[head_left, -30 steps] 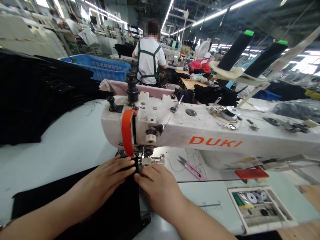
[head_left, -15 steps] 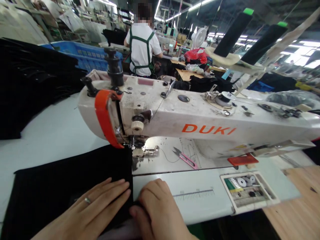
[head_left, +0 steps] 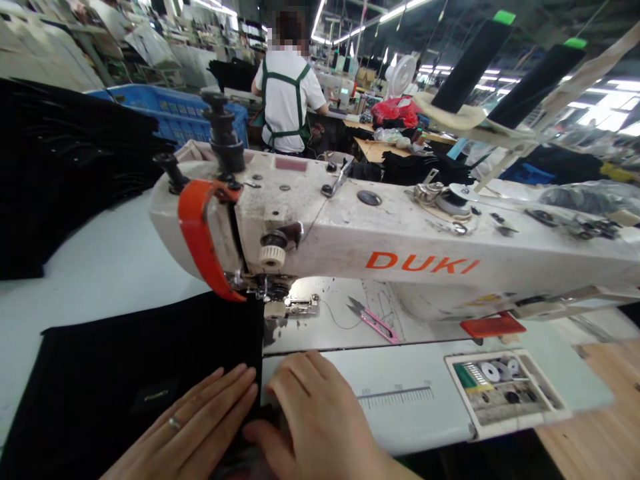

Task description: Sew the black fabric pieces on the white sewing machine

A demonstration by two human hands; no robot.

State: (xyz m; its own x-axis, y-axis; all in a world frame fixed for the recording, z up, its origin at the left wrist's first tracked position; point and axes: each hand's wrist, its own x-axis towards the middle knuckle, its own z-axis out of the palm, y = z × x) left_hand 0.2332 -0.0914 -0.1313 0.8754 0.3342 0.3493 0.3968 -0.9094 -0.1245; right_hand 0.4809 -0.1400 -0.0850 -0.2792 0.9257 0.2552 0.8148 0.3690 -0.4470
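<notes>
A piece of black fabric [head_left: 150, 353] with a small dark label [head_left: 155, 396] lies on the sewing machine table, its upper right corner by the presser foot [head_left: 275, 308]. My left hand [head_left: 200, 420], with a ring on one finger, rests flat on the fabric, fingers stretched out side by side. At the fabric's right edge my right hand [head_left: 320, 407] is closed, thumb and curled fingers gripping the cloth. The sewing machine [head_left: 340, 233] stands just beyond both hands. Pink-handled thread snips [head_left: 373, 321] lie on the machine bed.
A stack of dark garments [head_left: 65, 173] sits at the left, before a blue crate [head_left: 165, 110]. Bobbins lie in a tray [head_left: 505, 393] at the right. Two black thread cones [head_left: 473, 63] stand behind the machine. A person [head_left: 285, 100] works farther back, facing away.
My right hand has shifted slightly left and up along the fabric edge. The label on the fabric shows more clearly beside my left hand. The view has tilted slightly.
</notes>
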